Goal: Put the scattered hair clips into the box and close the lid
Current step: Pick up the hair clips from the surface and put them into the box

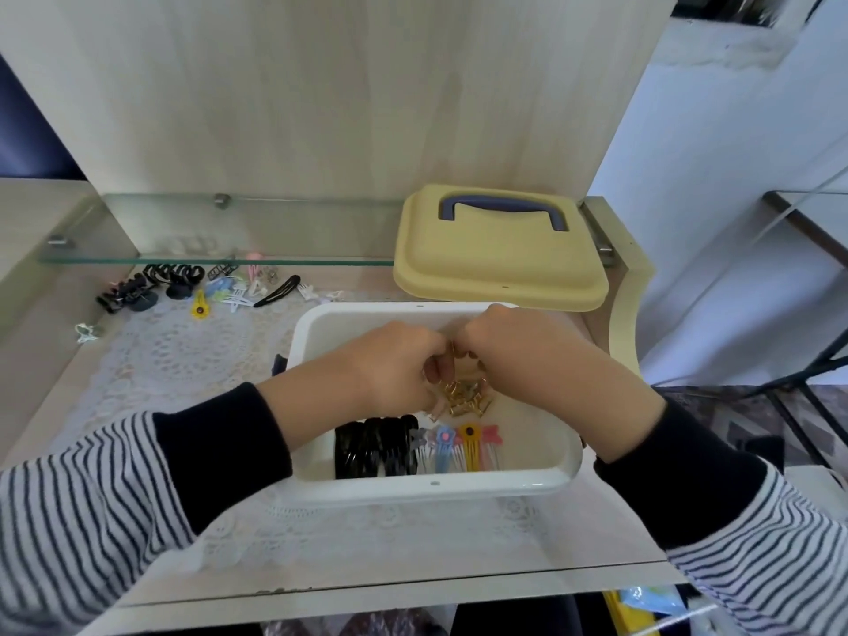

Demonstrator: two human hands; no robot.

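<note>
Sitting in the middle of the bench (321, 557), the white box (436, 486) is open. I see black clips (374, 447) lined up along its near side. Next to them stands a row of bright clips (459, 445), blue, yellow and pink. A little heap of gold clips (465, 397) lies in the middle of the box.

My left hand (390, 369) and my right hand (518, 355) meet over that gold heap, fingers curled in and almost touching each other. Something small and gold shows between the fingertips, but I cannot tell which hand pinches it, or if either one grips it.

The yellow lid (495, 263) with its dark handle (502, 211) lies flat just behind the box, off to the right.

More clips (197, 286) are still loose at the far left of the bench, well apart from the box. Some are black, one is yellow, and some are pale. One small pale clip (87, 332) lies alone, nearer the left edge. A glass shelf (137, 236) hangs above them. A lace mat (183, 360) is under the box.
</note>
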